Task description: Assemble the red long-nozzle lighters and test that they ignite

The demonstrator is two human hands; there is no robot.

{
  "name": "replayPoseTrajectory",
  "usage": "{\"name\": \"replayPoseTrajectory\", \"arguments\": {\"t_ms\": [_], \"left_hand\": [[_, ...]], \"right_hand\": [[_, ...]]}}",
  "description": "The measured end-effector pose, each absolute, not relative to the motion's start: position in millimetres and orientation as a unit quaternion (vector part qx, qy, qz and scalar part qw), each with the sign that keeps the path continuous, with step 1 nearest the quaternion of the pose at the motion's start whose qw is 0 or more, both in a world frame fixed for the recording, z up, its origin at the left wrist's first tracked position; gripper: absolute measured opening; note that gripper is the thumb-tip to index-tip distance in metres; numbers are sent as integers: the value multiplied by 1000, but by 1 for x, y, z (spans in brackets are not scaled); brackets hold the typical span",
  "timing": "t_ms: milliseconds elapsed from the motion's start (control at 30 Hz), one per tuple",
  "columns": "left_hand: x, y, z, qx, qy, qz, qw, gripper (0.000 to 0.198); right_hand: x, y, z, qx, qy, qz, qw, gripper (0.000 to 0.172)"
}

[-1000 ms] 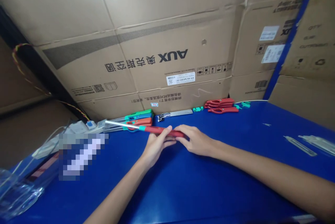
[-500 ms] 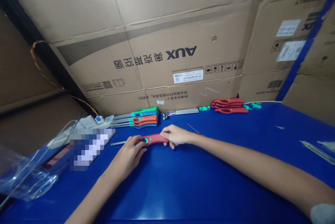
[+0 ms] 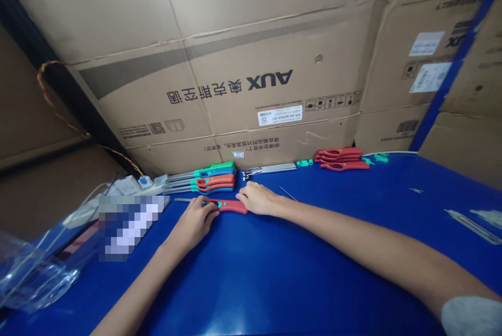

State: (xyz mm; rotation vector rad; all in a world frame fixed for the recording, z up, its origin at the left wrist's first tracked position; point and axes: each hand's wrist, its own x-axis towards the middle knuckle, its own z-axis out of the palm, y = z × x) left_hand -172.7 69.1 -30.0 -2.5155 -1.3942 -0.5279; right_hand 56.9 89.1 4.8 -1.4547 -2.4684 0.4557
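**Red lighter (image 3: 229, 206) lying nozzle-left**

Our left hand (image 3: 192, 226) has its fingers (image 3: 206, 206) curled over the teal section of the handle, closed on it. Our right hand (image 3: 259, 199) lies at the handle's other end, fingers together and low, tips against the red grip; we cannot tell whether they press or merely rest.

The lighter's long axis runs nearly level across the blue table (image 3: 314, 294), its thin metal nozzle (image 3: 184, 200) pointing left toward a pixelated patch (image 3: 129, 226). A thin metal rod (image 3: 288, 193) lies just beyond our right hand.

Farther out, against the carton's foot: a row of green, blue and orange-red lighters (image 3: 214, 179), a bundle of metal tubes (image 3: 270, 168), small teal parts (image 3: 304, 163) and a stack of red handles (image 3: 341, 155).

The cardboard carton (image 3: 270, 37) reads "AUX" and 奥克斯空调, upside down to us, with a white barcode label (image 3: 279, 114). A clear plastic bag (image 3: 35, 273) lies at far left.
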Motion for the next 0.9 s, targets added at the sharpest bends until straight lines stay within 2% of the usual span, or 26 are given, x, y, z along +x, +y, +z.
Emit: {"name": "replayPoseTrajectory", "arguments": {"t_ms": [300,467,900], "left_hand": [[-175,77,-31,-818,-528,-208,99,37],[-171,79,-27,-806,-549,-202,92,35],[-185,80,-16,-770,-610,-171,74,34]], "right_hand": [[141,66,8,-510,-843,97,143,24],[176,45,3,-540,-825,97,136,25],[185,36,0,-542,-823,119,124,25]]}}
